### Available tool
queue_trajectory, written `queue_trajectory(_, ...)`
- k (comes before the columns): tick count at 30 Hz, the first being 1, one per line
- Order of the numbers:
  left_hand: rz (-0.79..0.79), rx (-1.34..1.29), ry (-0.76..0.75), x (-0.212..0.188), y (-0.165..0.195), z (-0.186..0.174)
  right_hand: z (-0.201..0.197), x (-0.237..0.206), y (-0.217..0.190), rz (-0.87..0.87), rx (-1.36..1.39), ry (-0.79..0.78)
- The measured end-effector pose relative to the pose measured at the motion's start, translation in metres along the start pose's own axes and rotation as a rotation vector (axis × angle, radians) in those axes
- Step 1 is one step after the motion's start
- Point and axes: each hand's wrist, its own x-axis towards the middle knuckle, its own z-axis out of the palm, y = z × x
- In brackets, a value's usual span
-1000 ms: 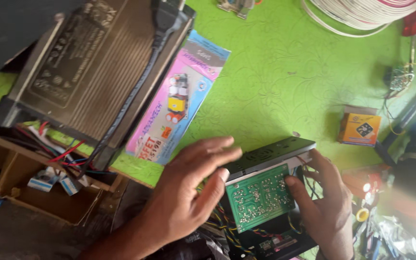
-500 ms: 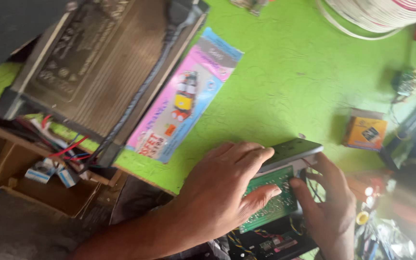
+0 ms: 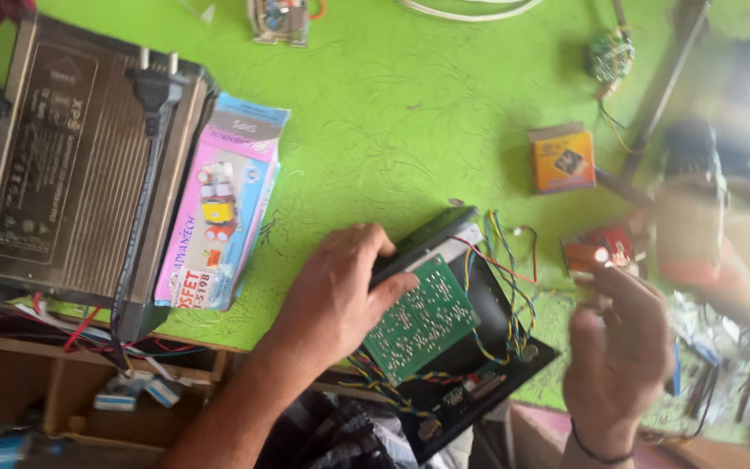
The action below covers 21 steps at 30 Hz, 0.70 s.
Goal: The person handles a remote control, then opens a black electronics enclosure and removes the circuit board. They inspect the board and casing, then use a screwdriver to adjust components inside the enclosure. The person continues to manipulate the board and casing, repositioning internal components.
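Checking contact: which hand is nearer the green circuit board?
Left. The left hand rests on the green circuit board, fingers over its upper edge; the right hand is raised off to its right, apart.

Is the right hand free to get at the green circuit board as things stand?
Probably yes: the right hand is lifted, apparently empty, beside the green circuit board; the left hand covers only its upper left edge.

Circuit board (image 3: 423, 320) green w/ pale solder dots; chassis (image 3: 479, 347) black; tabletop (image 3: 392, 130) lime; small box (image 3: 563, 158) orange.
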Motion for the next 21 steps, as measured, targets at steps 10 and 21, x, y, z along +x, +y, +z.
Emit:
queue_trajectory(10,-0.101,0.163,-0.137,0.012,-0.013,-0.009,0.052,-0.156,0.018,0.712,0.753,-0.489)
queue_trajectory(21,-0.106,0.17,-0.156,0.043,-0.056,0.006,0.103,-0.142,-0.003,0.867,1.331,-0.084)
